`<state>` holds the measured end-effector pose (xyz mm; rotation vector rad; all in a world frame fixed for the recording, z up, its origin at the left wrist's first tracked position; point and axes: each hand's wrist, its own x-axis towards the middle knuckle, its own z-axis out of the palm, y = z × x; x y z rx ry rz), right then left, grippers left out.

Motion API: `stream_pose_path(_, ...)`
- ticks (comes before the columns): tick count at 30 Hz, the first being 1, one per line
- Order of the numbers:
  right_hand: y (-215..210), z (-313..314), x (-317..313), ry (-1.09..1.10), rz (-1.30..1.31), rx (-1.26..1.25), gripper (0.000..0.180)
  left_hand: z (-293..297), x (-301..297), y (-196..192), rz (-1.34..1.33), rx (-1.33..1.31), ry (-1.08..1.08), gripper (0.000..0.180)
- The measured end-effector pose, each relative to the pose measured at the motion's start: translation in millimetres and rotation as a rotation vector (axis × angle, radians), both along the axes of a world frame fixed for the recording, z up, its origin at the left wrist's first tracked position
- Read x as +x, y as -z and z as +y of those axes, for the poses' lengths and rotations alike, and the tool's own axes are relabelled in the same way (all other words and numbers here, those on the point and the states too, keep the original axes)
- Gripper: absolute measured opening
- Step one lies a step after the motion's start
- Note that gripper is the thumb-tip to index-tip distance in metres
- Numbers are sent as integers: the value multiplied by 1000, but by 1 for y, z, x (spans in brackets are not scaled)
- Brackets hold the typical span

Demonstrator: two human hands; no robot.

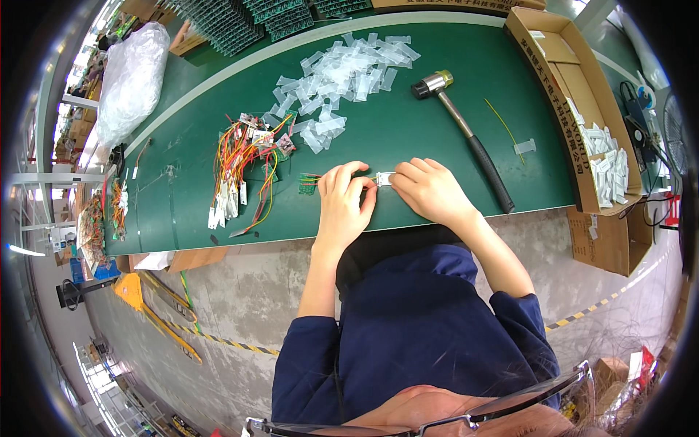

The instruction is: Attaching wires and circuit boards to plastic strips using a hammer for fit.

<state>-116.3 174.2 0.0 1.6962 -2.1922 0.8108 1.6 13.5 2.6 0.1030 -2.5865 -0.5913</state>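
At the table's near edge my left hand point(342, 195) is closed, thumb and fingers pinching thin coloured wires. These wires lead from a small green circuit board point(308, 183), which lies just left of that hand. My right hand point(432, 191) is closed on a small white plastic connector piece point(384, 178), its fingertips on the right end. Both hands nearly meet at this piece, and the fingers partly hide it and the wires. Left of my hands is a tangled bundle of red, orange and yellow wires point(240, 156) with white connectors and small boards.
Clear plastic pieces point(349, 69) are heaped at the table's far side. A mallet point(466, 124) lies to the right, beside a yellow wire point(502, 119) and a loose clear piece point(524, 147). A cardboard box point(561, 87) holding white parts stands at the right edge.
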Motion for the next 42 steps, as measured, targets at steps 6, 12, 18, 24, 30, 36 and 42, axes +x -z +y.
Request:
stream_pose_path(6, 3, 1, 1, 2, -96, -62, 11, 9, 5, 9, 49, -55, -27, 12)
stream_pose_path(12, 4, 2, 2, 8, -129, -66, 12, 12, 9, 12, 106, -296, -32, 11)
stream_pose_path(18, 3, 3, 1, 5, -136, -63, 14, 8, 8, 7, 54, -47, 34, 13)
stream_pose_path(24, 2, 3, 1, 1, -150, -56, 15, 13, 7, 13, -4, 222, -54, 15)
stream_pose_path(30, 4, 1, 0, 7, -118, -32, 13, 11, 3, 7, 43, 244, -34, 22)
stream_pose_path(36, 6, 0, 0, 13, -115, -47, 12, 2, -1, 2, -49, 243, 44, 29)
stream_pose_path(42, 5, -1, 0, 9, -137, -49, 12, -10, -5, -3, -101, 226, 125, 37)
